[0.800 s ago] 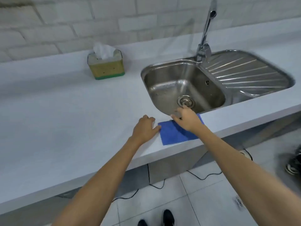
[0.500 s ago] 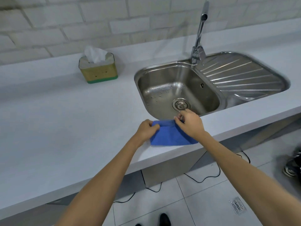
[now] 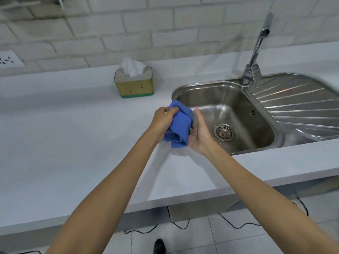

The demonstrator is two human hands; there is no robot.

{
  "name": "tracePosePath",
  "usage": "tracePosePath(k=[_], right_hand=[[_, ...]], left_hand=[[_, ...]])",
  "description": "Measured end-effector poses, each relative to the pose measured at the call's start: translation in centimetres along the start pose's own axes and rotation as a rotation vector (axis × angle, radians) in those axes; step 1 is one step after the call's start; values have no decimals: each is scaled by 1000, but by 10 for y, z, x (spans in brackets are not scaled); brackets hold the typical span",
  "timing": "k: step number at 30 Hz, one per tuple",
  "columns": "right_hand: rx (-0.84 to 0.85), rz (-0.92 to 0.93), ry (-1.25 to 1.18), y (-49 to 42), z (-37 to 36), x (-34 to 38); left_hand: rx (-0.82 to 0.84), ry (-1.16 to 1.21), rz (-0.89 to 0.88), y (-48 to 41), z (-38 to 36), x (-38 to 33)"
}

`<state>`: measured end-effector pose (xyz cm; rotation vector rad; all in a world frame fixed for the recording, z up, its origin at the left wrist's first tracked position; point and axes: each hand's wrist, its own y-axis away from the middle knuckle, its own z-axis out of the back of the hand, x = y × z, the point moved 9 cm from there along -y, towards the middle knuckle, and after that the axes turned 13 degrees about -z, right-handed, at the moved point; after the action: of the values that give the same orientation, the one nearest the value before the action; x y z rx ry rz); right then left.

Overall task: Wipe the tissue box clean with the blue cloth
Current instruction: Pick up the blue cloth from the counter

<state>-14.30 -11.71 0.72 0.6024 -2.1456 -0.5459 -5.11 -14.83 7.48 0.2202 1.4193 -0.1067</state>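
Tissue box (image 3: 134,83) sits on the white counter (image 3: 55,134) near the brick wall, left of the sink (image 3: 238,114) — squarish, yellow sides, green base band, white tissue (image 3: 132,67) sticking out the top. Steel basin holds only a drain strainer (image 3: 223,132). Cloth (image 3: 178,125) is bunched, soft blue, held above the counter — left hand (image 3: 164,120) clenched on its top, right hand (image 3: 199,132) open, palm against its side.

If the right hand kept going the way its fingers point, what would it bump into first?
Probably the sink rim, then bare counter before the wall; the right hand points up and away. Depth is unclear, so this is a guess.
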Motion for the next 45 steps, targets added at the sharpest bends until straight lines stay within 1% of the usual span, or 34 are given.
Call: tracePosePath(k=[2, 4, 6, 8, 11, 12, 13, 15, 17, 19, 20, 22, 23, 25, 26, 27, 29, 30, 31, 32, 33, 34, 35, 38, 39, 42, 45], right_hand=[[27, 10, 54, -15, -16, 3], [-22, 37, 222, -33, -24, 10], [-69, 48, 359, -50, -31, 17], [-163, 39, 418, -64, -33, 22], [-410, 80, 437, -81, -29, 31], [-446, 86, 412, -86, -30, 32], [-444, 59, 382, -93, -35, 30], [-333, -69, 295, -106, -52, 21], [-131, -143, 99, -116, -77, 15], [48, -108, -80, -124, -98, 20], [116, -97, -126, -126, -106, 22], [178, -65, -118, -129, -116, 28], [168, -37, -83, -131, -117, 31], [115, 3, -18, -138, -116, 35], [99, -1, 5, -141, -117, 34], [90, -17, 25, -144, -119, 30], [77, -58, 105, -152, -124, 23], [55, -81, 199, -155, -127, 19], [8, -97, 348, -156, -129, 18], [-58, -99, 528, -158, -128, 20], [-138, -84, 692, -158, -124, 27], [-217, -55, 792, -160, -118, 38], [-282, -17, 806, -163, -110, 52], [-421, 138, 610, -174, -84, 101], [-455, 188, 595, -180, -78, 116], [-528, 299, 704, -201, -73, 151], [-522, 298, 813, -221, -77, 164]], left_hand=[[-82, -43, 14, -14, 25, 7], [-160, -102, -24, -30, 49, 6], [-203, -274, -94, -47, 71, -4], [-237, -412, -144, -60, 91, -16], [-270, -485, -219, -81, 114, -30], [-267, -482, -237, -88, 118, -33], [-256, -467, -250, -94, 121, -34], [-212, -403, -254, -103, 120, -34], [-157, -318, -247, -111, 113, -29], [-114, -191, -222, -118, 106, -21], [-97, -140, -207, -121, 105, -17], [-119, -134, -224, -124, 113, -12], [-174, -211, -277, -123, 124, -15], [-306, -406, -368, -119, 151, -14], [-320, -400, -344, -119, 161, -2], [-269, -278, -246, -122, 167, 19], [-22, 239, 85, -114, 148, 68], [53, 468, 200, -106, 139, 84], [75, 611, 267, -100, 138, 97], [72, 668, 304, -98, 141, 110], [58, 672, 325, -98, 147, 119], [36, 648, 338, -100, 156, 125], [-1, 600, 343, -103, 169, 129], [-185, 506, 292, -129, 217, 127], [-264, 484, 258, -139, 233, 122], [-420, 343, 150, -171, 271, 106], [-454, 215, 82, -207, 283, 92]])
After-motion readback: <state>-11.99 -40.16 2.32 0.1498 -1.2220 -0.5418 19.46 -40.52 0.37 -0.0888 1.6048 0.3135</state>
